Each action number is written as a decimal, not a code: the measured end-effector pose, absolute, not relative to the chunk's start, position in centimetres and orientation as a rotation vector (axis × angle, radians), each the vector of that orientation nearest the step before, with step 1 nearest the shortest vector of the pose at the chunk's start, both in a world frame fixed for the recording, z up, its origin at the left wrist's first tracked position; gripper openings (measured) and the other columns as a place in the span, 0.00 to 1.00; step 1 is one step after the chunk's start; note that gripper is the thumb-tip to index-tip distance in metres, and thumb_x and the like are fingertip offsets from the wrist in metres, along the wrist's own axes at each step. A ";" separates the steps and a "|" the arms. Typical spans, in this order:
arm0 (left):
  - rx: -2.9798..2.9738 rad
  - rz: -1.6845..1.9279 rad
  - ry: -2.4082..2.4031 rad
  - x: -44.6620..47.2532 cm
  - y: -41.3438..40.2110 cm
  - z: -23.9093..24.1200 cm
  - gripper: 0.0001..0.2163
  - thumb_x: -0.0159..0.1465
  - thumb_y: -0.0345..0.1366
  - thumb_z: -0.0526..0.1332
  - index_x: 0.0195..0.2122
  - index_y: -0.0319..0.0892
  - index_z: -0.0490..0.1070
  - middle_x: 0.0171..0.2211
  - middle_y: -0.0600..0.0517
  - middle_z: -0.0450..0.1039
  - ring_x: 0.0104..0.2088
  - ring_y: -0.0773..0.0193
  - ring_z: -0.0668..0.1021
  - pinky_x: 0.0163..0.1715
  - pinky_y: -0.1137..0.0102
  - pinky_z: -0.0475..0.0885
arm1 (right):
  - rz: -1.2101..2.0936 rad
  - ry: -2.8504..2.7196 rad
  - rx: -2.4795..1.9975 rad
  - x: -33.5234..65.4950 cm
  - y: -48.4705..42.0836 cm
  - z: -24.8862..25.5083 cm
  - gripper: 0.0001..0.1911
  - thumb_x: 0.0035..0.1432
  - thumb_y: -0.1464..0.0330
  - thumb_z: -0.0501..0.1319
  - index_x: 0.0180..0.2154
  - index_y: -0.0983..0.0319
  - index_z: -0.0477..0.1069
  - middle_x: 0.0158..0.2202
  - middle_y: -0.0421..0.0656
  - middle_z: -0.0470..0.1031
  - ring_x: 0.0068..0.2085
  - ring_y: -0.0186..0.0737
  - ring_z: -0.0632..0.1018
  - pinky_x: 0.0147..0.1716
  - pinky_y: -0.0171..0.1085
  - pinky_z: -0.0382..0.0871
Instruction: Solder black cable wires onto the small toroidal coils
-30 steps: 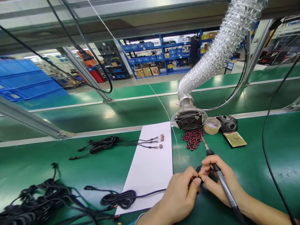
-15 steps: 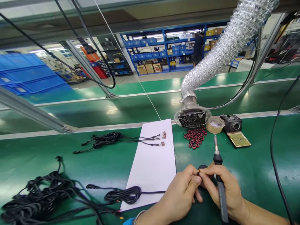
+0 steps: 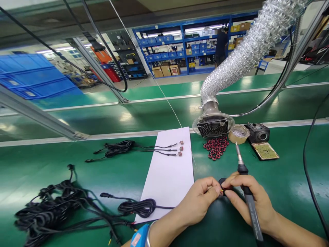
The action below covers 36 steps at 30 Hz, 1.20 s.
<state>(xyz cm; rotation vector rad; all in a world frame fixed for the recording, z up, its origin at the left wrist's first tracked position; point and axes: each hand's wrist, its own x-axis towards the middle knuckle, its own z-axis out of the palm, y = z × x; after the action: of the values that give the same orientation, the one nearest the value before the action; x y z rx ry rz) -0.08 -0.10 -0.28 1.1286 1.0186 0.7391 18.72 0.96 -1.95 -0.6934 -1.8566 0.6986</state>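
My left hand (image 3: pixel 202 200) is closed in a pinch on the end of a black cable; small coloured wires (image 3: pixel 222 190) poke out at its fingertips. The cable's coil (image 3: pixel 144 208) lies on the white sheet, its lead running under my left wrist. My right hand (image 3: pixel 253 197) carries a soldering iron (image 3: pixel 252 209) across its fingers, tip pointing away from me. Its thumb and forefinger are spread slightly beside the wires; whether they touch them is unclear. Behind the fingertips sits a round black object (image 3: pixel 221 180), partly hidden.
White sheet (image 3: pixel 167 178) bears several cable ends beside small brownish parts (image 3: pixel 181 148). Red-and-black rings (image 3: pixel 216 148) lie below a fume extractor (image 3: pixel 213 127). Nearby are a solder roll (image 3: pixel 238 134) and an iron stand with sponge (image 3: pixel 265 151). Tangled black cables (image 3: pixel 48 212) lie left.
My hands have drawn slightly apart at the fingertips, and the coloured wires show more between them. The right thumb has come away from the left fingers. The view has shifted a little.
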 end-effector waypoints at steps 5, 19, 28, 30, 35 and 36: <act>1.149 0.689 0.973 -0.1 0.0 -0.2 0.21 0.60 0.54 0.61 0.29 0.39 0.66 0.26 0.56 0.61 0.29 0.67 0.61 0.31 0.71 0.55 | 0.824 -1.893 -0.718 18.7 1.3 -2.6 0.12 0.65 0.76 0.58 0.46 0.54 0.64 0.35 0.38 0.75 0.34 0.34 0.79 0.36 0.33 0.75; 1.258 0.656 1.047 -0.3 0.1 -0.1 0.13 0.64 0.45 0.56 0.30 0.40 0.64 0.28 0.55 0.62 0.31 0.66 0.63 0.34 0.71 0.59 | 0.600 -1.992 -0.725 18.9 1.0 -2.2 0.14 0.60 0.77 0.60 0.45 0.57 0.64 0.33 0.39 0.74 0.33 0.36 0.77 0.34 0.35 0.74; 1.400 0.601 1.152 -0.3 -0.2 -0.4 0.12 0.67 0.43 0.53 0.32 0.40 0.65 0.27 0.56 0.62 0.29 0.66 0.63 0.30 0.72 0.59 | 0.557 -1.998 -0.683 18.9 0.9 -1.9 0.17 0.59 0.79 0.60 0.48 0.59 0.64 0.36 0.42 0.76 0.37 0.38 0.78 0.37 0.37 0.76; 1.455 0.574 1.187 -0.2 -0.4 -0.6 0.12 0.68 0.42 0.53 0.32 0.41 0.64 0.27 0.55 0.63 0.29 0.66 0.65 0.29 0.72 0.59 | 0.533 -2.013 -0.630 18.5 0.7 -1.6 0.18 0.59 0.78 0.60 0.50 0.60 0.64 0.39 0.45 0.77 0.39 0.41 0.78 0.40 0.39 0.76; 1.573 0.536 1.226 0.1 -0.8 -0.1 0.05 0.64 0.32 0.54 0.29 0.43 0.62 0.29 0.53 0.69 0.31 0.63 0.70 0.29 0.71 0.61 | 0.420 -2.109 -0.525 17.3 0.6 -0.8 0.17 0.61 0.81 0.56 0.49 0.60 0.65 0.35 0.43 0.78 0.35 0.40 0.78 0.39 0.41 0.75; 1.598 0.524 1.241 0.2 -0.9 0.2 0.06 0.64 0.32 0.53 0.30 0.43 0.63 0.29 0.53 0.69 0.31 0.62 0.70 0.30 0.71 0.61 | 0.411 -2.122 -0.549 17.3 0.7 -0.7 0.17 0.62 0.81 0.55 0.49 0.60 0.65 0.34 0.43 0.77 0.34 0.39 0.78 0.38 0.40 0.75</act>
<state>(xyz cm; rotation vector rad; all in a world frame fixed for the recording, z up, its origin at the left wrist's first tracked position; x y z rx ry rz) 0.15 -0.86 0.17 1.5982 1.2414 0.5239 17.34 0.72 -0.68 -0.5493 -2.1215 0.4105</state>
